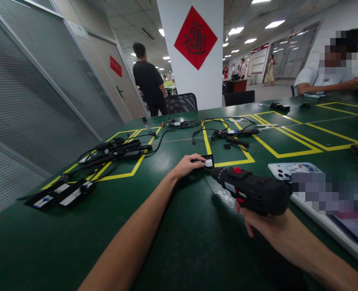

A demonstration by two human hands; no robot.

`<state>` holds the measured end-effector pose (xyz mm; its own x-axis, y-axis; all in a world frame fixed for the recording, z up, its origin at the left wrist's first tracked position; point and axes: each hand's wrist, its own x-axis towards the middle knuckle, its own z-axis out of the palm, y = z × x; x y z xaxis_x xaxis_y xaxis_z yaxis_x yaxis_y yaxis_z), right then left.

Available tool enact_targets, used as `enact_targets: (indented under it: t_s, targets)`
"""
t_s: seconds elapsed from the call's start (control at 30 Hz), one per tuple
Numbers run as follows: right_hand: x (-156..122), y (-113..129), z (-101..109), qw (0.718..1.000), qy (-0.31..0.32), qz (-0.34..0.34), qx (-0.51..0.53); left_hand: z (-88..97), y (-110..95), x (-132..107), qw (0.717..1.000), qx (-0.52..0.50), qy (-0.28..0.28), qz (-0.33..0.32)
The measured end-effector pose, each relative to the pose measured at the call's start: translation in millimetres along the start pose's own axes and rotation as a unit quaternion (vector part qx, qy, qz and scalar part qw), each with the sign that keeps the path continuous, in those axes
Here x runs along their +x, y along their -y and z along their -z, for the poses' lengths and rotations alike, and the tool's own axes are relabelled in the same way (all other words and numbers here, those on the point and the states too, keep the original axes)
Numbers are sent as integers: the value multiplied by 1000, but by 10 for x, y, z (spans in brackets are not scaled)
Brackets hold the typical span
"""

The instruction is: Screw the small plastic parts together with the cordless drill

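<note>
My left hand [187,165] reaches across the green table [172,238] and pinches a small black box with a white label [206,161], holding it down on the tabletop. My right hand [257,220] is wrapped around a black cordless screwdriver with red trim [251,190]. The tool lies nearly level and its nose points left at the small box, close to it.
Black adapters and cables [118,149] lie at the left inside yellow tape marks, and flat black labelled parts [60,195] sit nearer. More tools and wires [236,133] lie beyond. A phone [283,169] and tablet are at the right. A seated person [327,74] is far right; another stands behind.
</note>
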<state>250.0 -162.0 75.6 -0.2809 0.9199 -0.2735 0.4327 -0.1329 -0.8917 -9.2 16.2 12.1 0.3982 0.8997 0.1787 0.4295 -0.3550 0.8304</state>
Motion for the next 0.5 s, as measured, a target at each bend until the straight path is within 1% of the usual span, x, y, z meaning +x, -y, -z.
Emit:
enact_targets:
  t_s: [0.23, 0.33, 0.5]
  targets:
    - [-16, 86, -10, 1000, -1, 3, -4, 15, 12, 11, 1000, 12, 7, -7]
    - [-33, 68, -44, 1000, -5, -10, -26, 17, 19, 10, 1000, 17, 4, -13]
    - [-49, 40, -103, 999, -20, -8, -36, 21, 37, 1, 1000, 15, 5, -15]
